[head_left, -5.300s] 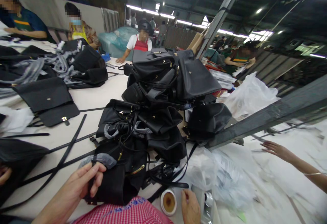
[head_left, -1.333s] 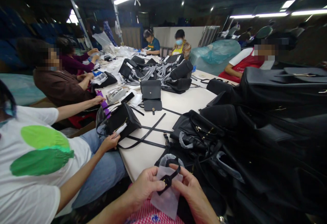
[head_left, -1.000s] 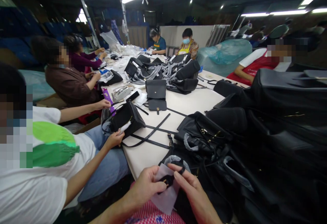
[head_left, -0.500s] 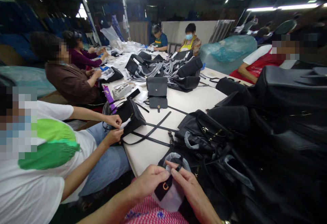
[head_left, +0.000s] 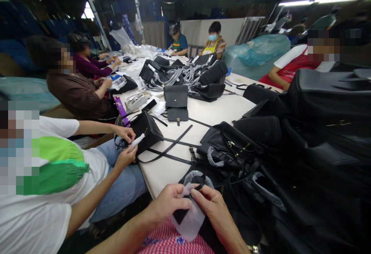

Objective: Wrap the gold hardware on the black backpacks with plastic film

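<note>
Low in the middle of the view, my left hand (head_left: 168, 204) pinches a thin white wrapping sheet (head_left: 193, 223) between thumb and fingers. A black leather tab (head_left: 181, 214) shows partly below its thumb, against the sheet. Opposite, my right hand (head_left: 213, 207) has thumb and forefinger closed on a narrow black strap (head_left: 198, 187) beside the sheet's upper edge. Both hands nearly touch. Right behind them lies a strip of white wrapping (head_left: 197, 176) on a black bag. My checked red-and-white apron (head_left: 165, 238) is underneath.
Black handbags (head_left: 228, 142) pile up on the right. More bags with grey-wrapped handles (head_left: 174, 78) lie on the white table (head_left: 211, 109). To my left a co-worker's hands (head_left: 129, 146) handle a black bag (head_left: 149, 132). Loose black straps (head_left: 174, 144) cross the table.
My left thumb and the black tab have turned, so the tab's gold fitting no longer shows. The white sheet now stands higher between my fingers. The view has shifted slightly.
</note>
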The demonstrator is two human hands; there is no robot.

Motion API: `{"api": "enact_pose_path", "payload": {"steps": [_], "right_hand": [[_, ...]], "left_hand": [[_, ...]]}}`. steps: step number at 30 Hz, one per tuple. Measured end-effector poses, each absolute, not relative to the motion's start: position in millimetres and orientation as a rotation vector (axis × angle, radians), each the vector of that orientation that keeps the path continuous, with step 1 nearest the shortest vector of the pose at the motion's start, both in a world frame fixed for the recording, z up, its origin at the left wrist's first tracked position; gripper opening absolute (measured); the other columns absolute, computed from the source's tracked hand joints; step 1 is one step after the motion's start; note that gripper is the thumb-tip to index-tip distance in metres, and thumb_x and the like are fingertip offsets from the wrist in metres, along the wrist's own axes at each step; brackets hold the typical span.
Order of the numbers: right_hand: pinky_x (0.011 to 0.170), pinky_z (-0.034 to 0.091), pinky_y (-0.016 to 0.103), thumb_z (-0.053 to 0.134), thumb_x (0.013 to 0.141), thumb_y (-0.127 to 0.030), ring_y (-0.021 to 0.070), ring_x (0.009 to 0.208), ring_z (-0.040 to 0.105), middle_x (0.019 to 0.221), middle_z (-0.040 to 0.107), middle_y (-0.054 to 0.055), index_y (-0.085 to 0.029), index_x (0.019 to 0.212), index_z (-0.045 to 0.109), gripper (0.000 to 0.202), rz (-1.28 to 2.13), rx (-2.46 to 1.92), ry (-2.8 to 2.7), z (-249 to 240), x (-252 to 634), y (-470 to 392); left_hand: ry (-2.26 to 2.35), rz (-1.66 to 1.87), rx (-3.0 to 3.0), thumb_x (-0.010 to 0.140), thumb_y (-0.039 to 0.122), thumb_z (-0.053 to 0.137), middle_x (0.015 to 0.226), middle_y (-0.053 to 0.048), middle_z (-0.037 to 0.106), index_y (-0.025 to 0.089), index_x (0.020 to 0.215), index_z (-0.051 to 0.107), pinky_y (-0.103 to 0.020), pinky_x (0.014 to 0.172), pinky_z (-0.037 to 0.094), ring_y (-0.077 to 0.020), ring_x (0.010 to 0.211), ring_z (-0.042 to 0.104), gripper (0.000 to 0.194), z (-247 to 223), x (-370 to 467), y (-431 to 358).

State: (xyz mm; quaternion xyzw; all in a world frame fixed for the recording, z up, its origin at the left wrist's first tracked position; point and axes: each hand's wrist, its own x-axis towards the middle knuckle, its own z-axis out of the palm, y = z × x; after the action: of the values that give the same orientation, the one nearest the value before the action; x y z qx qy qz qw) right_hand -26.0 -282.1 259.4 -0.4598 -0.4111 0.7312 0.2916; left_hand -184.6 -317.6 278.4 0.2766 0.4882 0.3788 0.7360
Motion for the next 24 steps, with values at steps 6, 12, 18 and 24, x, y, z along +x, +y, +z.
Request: {"api": "enact_pose_path", "payload": {"steps": [6, 12, 18, 24], "right_hand": [[0.071, 0.052, 0.032, 0.077, 0.07, -0.046, 0.0208, 0.078, 0.066, 0.089, 0.075, 0.008, -0.018, 0.098, 0.075, 0.04, 2.071, -1.091, -0.545, 254.6, -9.4, -296.5], [0.078, 0.052, 0.039, 0.082, 0.065, -0.037, 0.0242, 0.075, 0.068, 0.077, 0.074, 0.005, -0.018, 0.094, 0.076, 0.035, 2.191, -1.084, -0.724, 249.1, -8.2, -308.9], [0.082, 0.05, 0.04, 0.082, 0.063, -0.039, 0.0249, 0.08, 0.068, 0.089, 0.075, 0.007, -0.02, 0.11, 0.071, 0.051, 2.254, -0.929, -0.648, 266.6, -5.9, -309.9], [0.072, 0.048, 0.03, 0.078, 0.07, -0.042, 0.0198, 0.076, 0.065, 0.082, 0.074, 0.004, -0.019, 0.093, 0.075, 0.033, 2.129, -1.068, -0.918, 266.0, -23.6, -300.3]], "left_hand": [[1.072, 0.885, 0.434, 0.056, 0.031, 0.081, 0.064, -0.002, 0.06, 0.011, 0.074, 0.066, -0.023, 0.055, 0.037, -0.0115, 0.056, 0.051, 0.031, 274.7, -184.2, -320.7], [1.025, 0.885, 0.394, 0.06, 0.028, 0.078, 0.071, -0.007, 0.066, 0.009, 0.085, 0.073, -0.024, 0.061, 0.039, -0.0138, 0.062, 0.054, 0.032, 279.5, -181.2, -321.2], [1.112, 0.864, 0.652, 0.066, 0.027, 0.067, 0.074, -0.005, 0.066, 0.01, 0.088, 0.071, -0.023, 0.06, 0.035, -0.0129, 0.064, 0.052, 0.028, 281.5, -181.1, -324.1], [1.326, 0.811, 0.927, 0.071, 0.026, 0.062, 0.058, 0.006, 0.05, 0.015, 0.076, 0.058, -0.021, 0.051, 0.026, -0.0086, 0.053, 0.041, 0.013, 277.0, -191.8, -331.4]]}}
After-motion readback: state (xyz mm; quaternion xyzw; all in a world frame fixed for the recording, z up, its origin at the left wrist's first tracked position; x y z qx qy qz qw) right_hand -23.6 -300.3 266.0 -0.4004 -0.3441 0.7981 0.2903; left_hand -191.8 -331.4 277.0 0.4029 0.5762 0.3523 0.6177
